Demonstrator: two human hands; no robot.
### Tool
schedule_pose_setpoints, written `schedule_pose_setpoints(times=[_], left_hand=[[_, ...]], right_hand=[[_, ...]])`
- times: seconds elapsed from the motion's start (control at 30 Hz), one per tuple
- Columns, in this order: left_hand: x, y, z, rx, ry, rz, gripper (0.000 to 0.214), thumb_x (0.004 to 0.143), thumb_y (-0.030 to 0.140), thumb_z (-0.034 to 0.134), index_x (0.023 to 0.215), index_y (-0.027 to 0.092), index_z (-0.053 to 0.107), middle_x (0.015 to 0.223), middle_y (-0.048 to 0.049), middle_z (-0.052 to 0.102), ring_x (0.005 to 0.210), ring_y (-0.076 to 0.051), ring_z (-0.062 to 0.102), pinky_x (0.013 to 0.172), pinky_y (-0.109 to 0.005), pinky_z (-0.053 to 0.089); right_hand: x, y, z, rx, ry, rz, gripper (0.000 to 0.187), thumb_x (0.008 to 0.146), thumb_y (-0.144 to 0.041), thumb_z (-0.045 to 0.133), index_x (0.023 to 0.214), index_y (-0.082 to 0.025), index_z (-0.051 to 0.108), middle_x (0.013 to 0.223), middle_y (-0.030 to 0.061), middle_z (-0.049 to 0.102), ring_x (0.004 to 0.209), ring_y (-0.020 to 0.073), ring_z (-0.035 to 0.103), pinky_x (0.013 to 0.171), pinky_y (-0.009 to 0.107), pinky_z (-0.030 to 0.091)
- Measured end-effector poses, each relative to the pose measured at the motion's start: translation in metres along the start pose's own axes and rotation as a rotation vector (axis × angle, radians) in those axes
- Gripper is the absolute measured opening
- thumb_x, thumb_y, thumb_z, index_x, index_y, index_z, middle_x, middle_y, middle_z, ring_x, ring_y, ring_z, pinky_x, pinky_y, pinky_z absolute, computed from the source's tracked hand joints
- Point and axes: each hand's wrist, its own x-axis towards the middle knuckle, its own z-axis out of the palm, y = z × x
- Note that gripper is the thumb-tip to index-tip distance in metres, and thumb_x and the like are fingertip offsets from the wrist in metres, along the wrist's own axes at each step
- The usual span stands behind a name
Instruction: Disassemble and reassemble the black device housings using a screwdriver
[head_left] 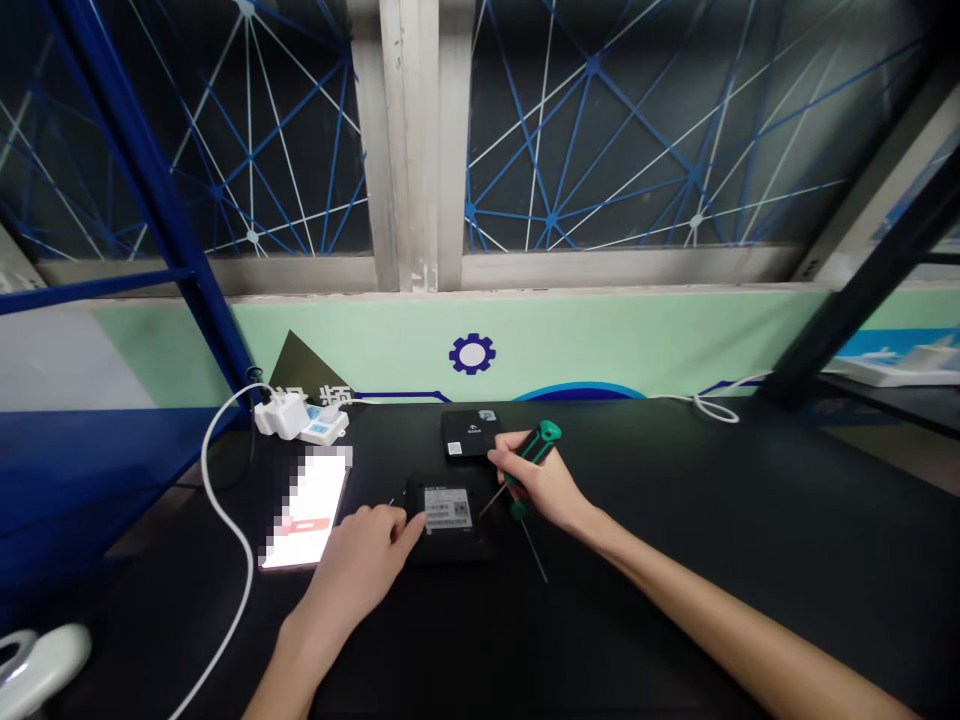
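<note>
A flat black case point(451, 545) with a white printed label lies on the table in front of me. My left hand point(367, 550) presses its thumb on the case's left edge, with the other fingers curled beside it. In my right hand point(541, 482) is a screwdriver point(531, 450) with a green and black handle, tilted so its shaft slopes down to the case's right side. Whether the tip touches the case I cannot tell. Below that hand, a second screwdriver point(534, 548) shows a green part and a thin shaft; its upper part is hidden.
Behind the case lies another flat black piece point(471, 434) with small stickers. To the left are a lit phone or tablet point(315, 500), a white plug and power strip point(322, 425), and a white cable point(229, 500). A white object point(45, 665) stands at the near left. Behind is a green wall point(600, 345).
</note>
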Motion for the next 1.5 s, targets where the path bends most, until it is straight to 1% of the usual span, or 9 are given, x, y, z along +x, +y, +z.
schedule_pose_setpoints(times=[0.23, 0.57, 0.67, 0.83, 0.97, 1.1, 1.17, 1.3, 1.5], left_hand=[[0.001, -0.001, 0.001, -0.003, 0.006, 0.001, 0.051, 0.100, 0.050, 0.040, 0.058, 0.021, 0.041, 0.061, -0.0006, 0.057, 0.063, -0.019, 0.055, 0.058, -0.030, 0.027], [-0.002, 0.002, -0.001, -0.004, 0.000, -0.005, 0.051, 0.100, 0.049, 0.040, 0.058, 0.022, 0.041, 0.061, -0.0008, 0.055, 0.061, -0.019, 0.056, 0.056, -0.030, 0.027], [-0.002, 0.002, -0.002, 0.000, 0.013, 0.000, 0.050, 0.101, 0.048, 0.041, 0.058, 0.021, 0.041, 0.061, -0.0008, 0.057, 0.061, -0.019, 0.056, 0.056, -0.030, 0.027], [-0.001, 0.001, -0.001, -0.006, 0.005, 0.003, 0.049, 0.101, 0.047, 0.042, 0.059, 0.021, 0.045, 0.062, -0.0006, 0.059, 0.062, -0.019, 0.057, 0.057, -0.029, 0.027], [0.000, 0.000, 0.000, 0.004, 0.021, 0.016, 0.049, 0.101, 0.046, 0.042, 0.059, 0.021, 0.045, 0.061, -0.0001, 0.058, 0.063, -0.019, 0.057, 0.058, -0.029, 0.026], [0.000, 0.001, 0.000, 0.018, 0.015, 0.010, 0.050, 0.101, 0.047, 0.041, 0.059, 0.021, 0.044, 0.062, -0.0002, 0.058, 0.063, -0.019, 0.057, 0.057, -0.029, 0.025], [0.000, 0.001, 0.000, 0.020, 0.011, 0.002, 0.049, 0.101, 0.046, 0.042, 0.059, 0.021, 0.044, 0.062, -0.0004, 0.058, 0.062, -0.019, 0.058, 0.057, -0.029, 0.024], [-0.001, 0.000, 0.001, 0.012, 0.019, 0.008, 0.049, 0.101, 0.045, 0.042, 0.059, 0.021, 0.046, 0.062, -0.0008, 0.059, 0.063, -0.019, 0.058, 0.057, -0.029, 0.024], [0.000, 0.000, 0.001, 0.008, 0.018, 0.013, 0.050, 0.101, 0.047, 0.042, 0.058, 0.021, 0.045, 0.062, -0.0006, 0.059, 0.065, -0.020, 0.058, 0.058, -0.029, 0.026]], right_hand=[[0.004, 0.001, -0.001, -0.124, 0.082, -0.090, 0.033, 0.080, -0.034, 0.061, 0.054, -0.021, 0.045, 0.045, -0.0054, 0.042, 0.042, 0.0098, 0.037, 0.044, 0.024, 0.028], [0.008, 0.003, -0.003, -0.109, 0.068, -0.060, 0.040, 0.084, -0.041, 0.065, 0.055, -0.021, 0.048, 0.043, -0.0050, 0.044, 0.042, 0.0104, 0.040, 0.044, 0.025, 0.030], [0.010, 0.005, -0.002, -0.036, 0.063, -0.043, 0.038, 0.082, -0.046, 0.071, 0.063, -0.021, 0.052, 0.045, -0.0061, 0.046, 0.041, 0.0103, 0.044, 0.044, 0.024, 0.033], [0.011, 0.012, 0.004, 0.045, 0.071, -0.050, 0.039, 0.072, -0.050, 0.083, 0.078, -0.017, 0.064, 0.054, -0.0044, 0.054, 0.048, 0.0112, 0.049, 0.049, 0.025, 0.040], [0.008, 0.017, 0.011, 0.065, 0.034, -0.096, 0.037, 0.077, -0.050, 0.079, 0.087, -0.015, 0.072, 0.061, -0.0023, 0.056, 0.054, 0.0113, 0.048, 0.053, 0.026, 0.042], [0.005, 0.022, 0.017, 0.046, 0.033, -0.132, 0.034, 0.079, -0.049, 0.077, 0.091, -0.017, 0.075, 0.071, 0.0010, 0.062, 0.056, 0.0125, 0.050, 0.053, 0.027, 0.045], [0.004, 0.022, 0.018, 0.061, 0.021, -0.129, 0.034, 0.080, -0.049, 0.077, 0.093, -0.017, 0.075, 0.074, 0.0019, 0.064, 0.057, 0.0126, 0.051, 0.053, 0.027, 0.047], [0.004, 0.017, 0.019, 0.138, -0.024, -0.051, 0.037, 0.077, -0.049, 0.078, 0.094, -0.016, 0.073, 0.065, -0.0010, 0.061, 0.053, 0.0113, 0.053, 0.052, 0.026, 0.049], [0.005, 0.019, 0.018, 0.231, 0.050, -0.020, 0.042, 0.073, -0.048, 0.083, 0.093, -0.019, 0.061, 0.064, -0.0013, 0.067, 0.046, 0.0101, 0.055, 0.045, 0.023, 0.047]])
